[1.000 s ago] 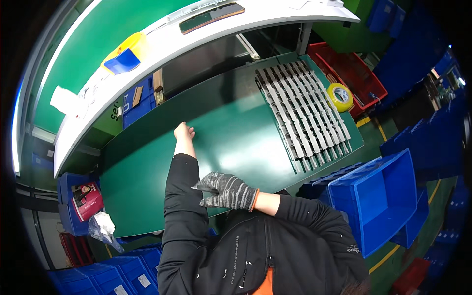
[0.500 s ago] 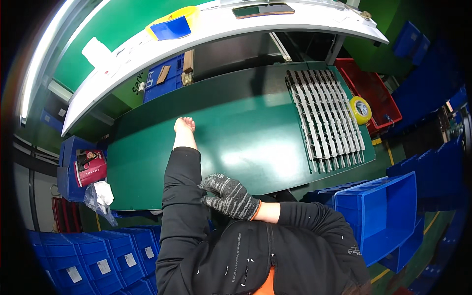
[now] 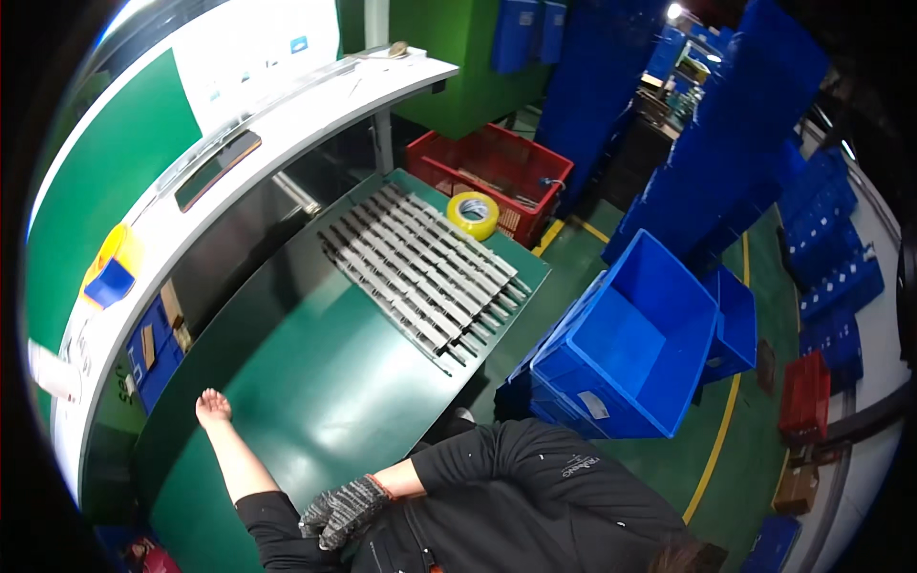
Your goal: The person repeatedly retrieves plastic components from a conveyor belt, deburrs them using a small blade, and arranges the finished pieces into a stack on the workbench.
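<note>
My bare left hand (image 3: 214, 407) is stretched out over the green tabletop (image 3: 325, 396), its fingers curled in with nothing visible in them. The black sleeve (image 3: 272, 525) on that arm is pushed up, so the forearm is bare. My right hand (image 3: 344, 513) wears a grey-black knitted glove and closes on the left sleeve below the elbow. At the table's far right lie several long metal strips (image 3: 425, 267) side by side in rows. A roll of yellow tape (image 3: 473, 215) rests beside them.
A red crate (image 3: 516, 162) stands past the table's far end. Blue bins (image 3: 621, 353) are stacked to the right of the table. A white shelf (image 3: 315, 115) runs above the back edge, with a phone (image 3: 218, 170) and a yellow-and-blue holder (image 3: 110, 272) on it.
The view has swung to the right, bringing the strips and blue bins nearer the middle. My right hand has closed on the left sleeve, and the left arm stays outstretched.
</note>
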The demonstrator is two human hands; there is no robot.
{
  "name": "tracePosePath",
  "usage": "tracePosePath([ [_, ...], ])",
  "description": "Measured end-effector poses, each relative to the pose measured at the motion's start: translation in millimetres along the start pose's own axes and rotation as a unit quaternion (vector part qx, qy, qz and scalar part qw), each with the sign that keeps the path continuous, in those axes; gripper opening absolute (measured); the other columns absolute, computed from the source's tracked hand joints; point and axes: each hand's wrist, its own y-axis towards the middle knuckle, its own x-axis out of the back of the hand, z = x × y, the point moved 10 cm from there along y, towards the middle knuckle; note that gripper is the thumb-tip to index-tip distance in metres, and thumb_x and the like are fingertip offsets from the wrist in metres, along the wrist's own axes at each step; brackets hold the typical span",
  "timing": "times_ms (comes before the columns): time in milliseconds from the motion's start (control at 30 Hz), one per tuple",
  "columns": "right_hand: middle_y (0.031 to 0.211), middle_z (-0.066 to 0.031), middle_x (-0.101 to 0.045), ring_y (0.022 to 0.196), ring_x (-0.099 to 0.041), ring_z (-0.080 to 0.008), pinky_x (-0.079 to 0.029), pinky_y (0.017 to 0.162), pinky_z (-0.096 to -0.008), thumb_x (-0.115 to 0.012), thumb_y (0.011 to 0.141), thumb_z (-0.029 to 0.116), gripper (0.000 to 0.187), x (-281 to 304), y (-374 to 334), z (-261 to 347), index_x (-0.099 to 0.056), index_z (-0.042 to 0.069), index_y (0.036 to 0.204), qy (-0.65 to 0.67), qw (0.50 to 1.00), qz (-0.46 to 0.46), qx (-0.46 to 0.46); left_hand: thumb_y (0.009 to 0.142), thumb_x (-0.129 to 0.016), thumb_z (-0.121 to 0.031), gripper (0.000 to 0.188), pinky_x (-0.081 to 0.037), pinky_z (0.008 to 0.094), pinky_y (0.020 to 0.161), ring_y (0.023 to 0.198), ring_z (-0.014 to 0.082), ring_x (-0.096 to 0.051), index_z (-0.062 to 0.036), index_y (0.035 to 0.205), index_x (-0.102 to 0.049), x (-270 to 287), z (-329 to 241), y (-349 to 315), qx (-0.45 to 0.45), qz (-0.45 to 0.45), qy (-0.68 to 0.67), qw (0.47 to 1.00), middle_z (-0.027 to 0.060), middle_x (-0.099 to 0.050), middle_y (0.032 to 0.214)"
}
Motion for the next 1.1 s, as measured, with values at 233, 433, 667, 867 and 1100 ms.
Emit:
tracePosePath([
  [233, 0.072, -0.0014, -0.061, 0.047, -0.047, -0.0088, -0.037, 0.039, -0.0268, -0.063, 0.07, 0.017, 0.018, 164, -70, -42, -0.059, 0.008, 0.085, 0.093, 0.938, -0.283, -0.176, 0.084, -0.055, -0.028, 0.019, -0.046, 0.0245, 0.058, 0.067, 0.0097, -0.056, -0.0099, 0.087, -0.059, -100, 42, -132, 0.003, 0.195, 0.236, 0.952, 0.0004, -0.06, 0.078],
  [433, 0.063, -0.0054, -0.06, 0.04, -0.047, -0.017, -0.039, 0.039, -0.0332, -0.054, 0.079, 0.024, 0.018, 388, -196, 8, -0.06, 0.009, 0.07, 0.063, 0.725, -0.67, -0.146, 0.079, -0.059, -0.019, 0.02, -0.046, 0.0262, 0.067, 0.078, 0.0138, -0.058, -0.0002, 0.083, -0.064, -202, 163, -408, -0.036, 0.551, 0.525, 0.647, 0.0074, -0.062, 0.087],
  [667, 0.06, -0.0076, -0.058, 0.047, -0.052, -0.018, -0.04, 0.045, -0.0317, -0.051, 0.081, 0.025, 0.023, 459, -271, 48, -0.059, 0.007, 0.068, -0.074, 0.644, -0.72, -0.25, 0.073, -0.064, -0.012, 0.024, -0.045, 0.0306, 0.074, 0.084, 0.0211, -0.057, -0.0005, 0.092, -0.055, -236, 208, -580, -0.347, 0.665, 0.503, 0.431, 0.0105, -0.056, 0.088],
  [867, 0.109, -0.0087, -0.057, 0.097, -0.056, -0.0266, -0.047, 0.075, -0.0367, -0.046, 0.084, 0.021, 0.023, 468, -332, 75, -0.056, 0.009, 0.101, -0.579, 0.462, -0.406, -0.535, 0.075, -0.061, -0.007, 0.015, -0.045, 0.0298, 0.068, 0.072, 0.0189, -0.056, 0.0007, 0.085, -0.053, -244, 247, -586, -0.218, 0.703, 0.473, 0.485, 0.0087, -0.054, 0.075],
  [1100, 0.077, -0.0077, -0.059, 0.062, -0.054, -0.0203, -0.044, 0.052, -0.0294, -0.05, 0.083, 0.026, 0.014, 433, -346, 80, -0.054, 0.012, 0.081, 0.066, 0.628, -0.773, -0.063, 0.083, -0.057, -0.008, 0.012, -0.036, 0.0184, 0.066, 0.071, 0.004, -0.042, -0.0065, 0.087, -0.046, -206, 272, -572, 0.232, 0.753, 0.341, 0.513, -0.0041, -0.046, 0.079],
])
